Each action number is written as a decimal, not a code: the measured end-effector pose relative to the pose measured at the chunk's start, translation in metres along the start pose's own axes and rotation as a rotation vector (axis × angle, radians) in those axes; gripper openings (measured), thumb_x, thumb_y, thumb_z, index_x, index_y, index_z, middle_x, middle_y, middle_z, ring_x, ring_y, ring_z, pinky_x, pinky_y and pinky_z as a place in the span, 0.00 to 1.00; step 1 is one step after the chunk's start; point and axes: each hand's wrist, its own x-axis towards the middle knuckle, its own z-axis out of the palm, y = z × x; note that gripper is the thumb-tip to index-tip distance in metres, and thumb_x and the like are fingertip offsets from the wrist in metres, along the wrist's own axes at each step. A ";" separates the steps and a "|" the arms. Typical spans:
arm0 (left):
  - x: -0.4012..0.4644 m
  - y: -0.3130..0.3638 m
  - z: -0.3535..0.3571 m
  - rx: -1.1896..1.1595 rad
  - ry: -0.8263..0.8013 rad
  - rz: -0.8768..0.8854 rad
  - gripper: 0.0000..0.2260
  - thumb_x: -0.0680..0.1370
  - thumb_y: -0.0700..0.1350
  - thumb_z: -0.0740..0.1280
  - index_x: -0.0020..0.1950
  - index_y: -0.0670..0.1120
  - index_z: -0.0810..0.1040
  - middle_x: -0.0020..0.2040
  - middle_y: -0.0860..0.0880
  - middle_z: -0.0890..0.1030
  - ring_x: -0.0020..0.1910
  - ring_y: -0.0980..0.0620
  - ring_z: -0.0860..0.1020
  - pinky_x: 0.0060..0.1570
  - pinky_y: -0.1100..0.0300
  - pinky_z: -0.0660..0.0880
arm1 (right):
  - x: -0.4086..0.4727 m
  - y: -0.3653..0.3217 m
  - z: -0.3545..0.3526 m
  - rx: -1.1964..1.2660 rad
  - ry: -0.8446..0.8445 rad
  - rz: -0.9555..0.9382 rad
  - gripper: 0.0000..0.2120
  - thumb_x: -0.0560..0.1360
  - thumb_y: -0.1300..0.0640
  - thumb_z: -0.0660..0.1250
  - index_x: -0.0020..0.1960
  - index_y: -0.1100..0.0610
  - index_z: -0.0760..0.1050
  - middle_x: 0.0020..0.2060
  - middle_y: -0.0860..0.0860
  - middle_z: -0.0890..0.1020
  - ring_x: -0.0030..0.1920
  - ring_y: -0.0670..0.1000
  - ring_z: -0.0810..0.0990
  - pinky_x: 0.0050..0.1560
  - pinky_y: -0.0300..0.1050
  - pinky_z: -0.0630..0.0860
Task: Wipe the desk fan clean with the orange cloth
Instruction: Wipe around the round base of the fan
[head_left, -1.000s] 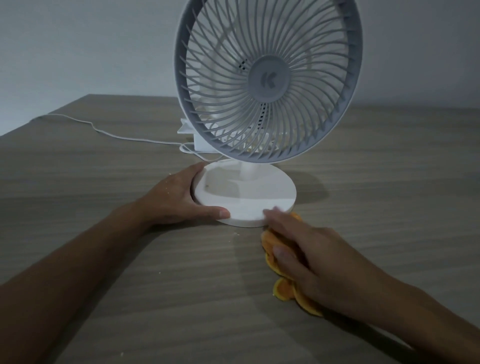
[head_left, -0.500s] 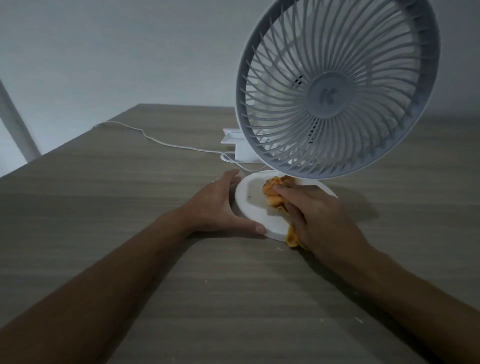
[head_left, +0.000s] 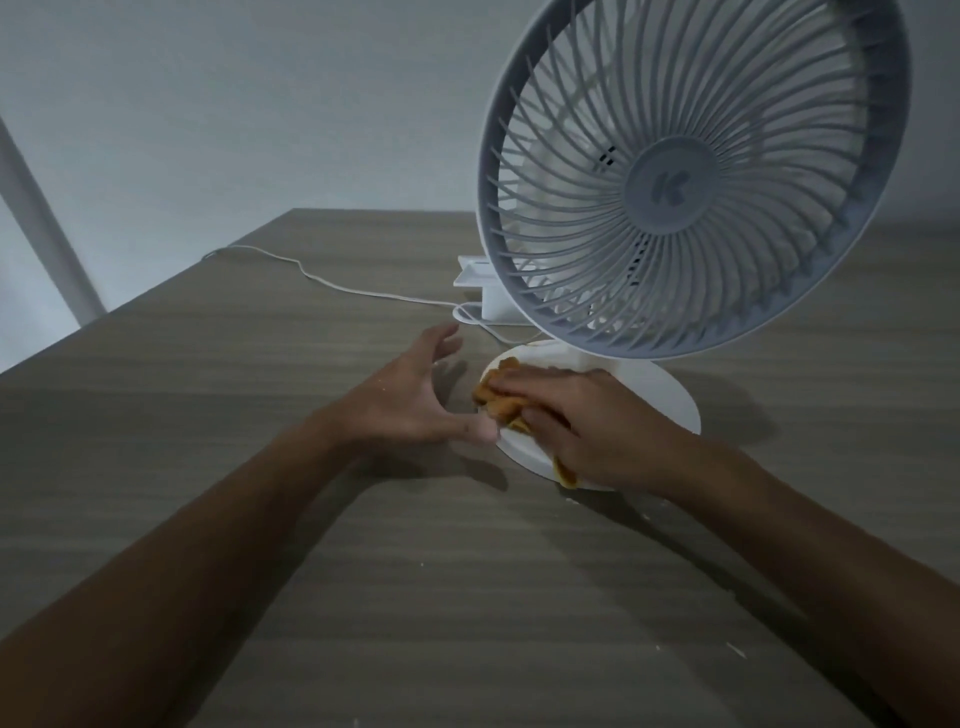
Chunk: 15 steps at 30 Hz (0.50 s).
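A white desk fan (head_left: 691, 176) with a round grille stands on the wooden desk, its flat round base (head_left: 670, 400) below. My right hand (head_left: 592, 421) lies on the left part of the base and holds the crumpled orange cloth (head_left: 496, 397) against it, cloth showing past the fingertips and under the palm. My left hand (head_left: 410, 395) is just left of the base with fingers spread and relaxed; its thumb tip is at the base's rim, the fingers are apart from it.
A white cable (head_left: 332, 280) runs across the desk (head_left: 363, 597) to a small white box (head_left: 483, 291) behind the fan. The desk's left edge slants up past a pale post (head_left: 41, 223). Small white crumbs lie near the base.
My right hand carried the cloth from the desk onto the base and slid it toward the left rim. My left hand let go of the base rim and opened.
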 end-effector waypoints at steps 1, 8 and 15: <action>-0.002 0.003 -0.004 0.008 0.007 0.015 0.68 0.45 0.76 0.71 0.79 0.49 0.53 0.77 0.51 0.63 0.73 0.57 0.61 0.67 0.62 0.62 | -0.007 0.002 -0.003 0.032 -0.056 -0.040 0.21 0.82 0.55 0.60 0.75 0.47 0.66 0.74 0.46 0.69 0.73 0.41 0.66 0.72 0.33 0.59; -0.008 0.039 0.030 0.311 0.055 0.271 0.41 0.63 0.74 0.65 0.74 0.60 0.65 0.75 0.54 0.66 0.71 0.59 0.64 0.68 0.57 0.67 | -0.075 0.041 -0.034 0.068 0.284 0.084 0.16 0.82 0.49 0.60 0.67 0.47 0.76 0.66 0.43 0.77 0.68 0.39 0.73 0.69 0.42 0.71; 0.005 0.036 0.062 0.552 0.084 0.377 0.17 0.80 0.60 0.58 0.68 0.63 0.73 0.75 0.49 0.68 0.74 0.51 0.64 0.69 0.54 0.63 | -0.104 0.074 -0.041 -0.031 0.142 0.223 0.25 0.73 0.36 0.60 0.64 0.47 0.79 0.61 0.38 0.79 0.58 0.22 0.69 0.58 0.15 0.60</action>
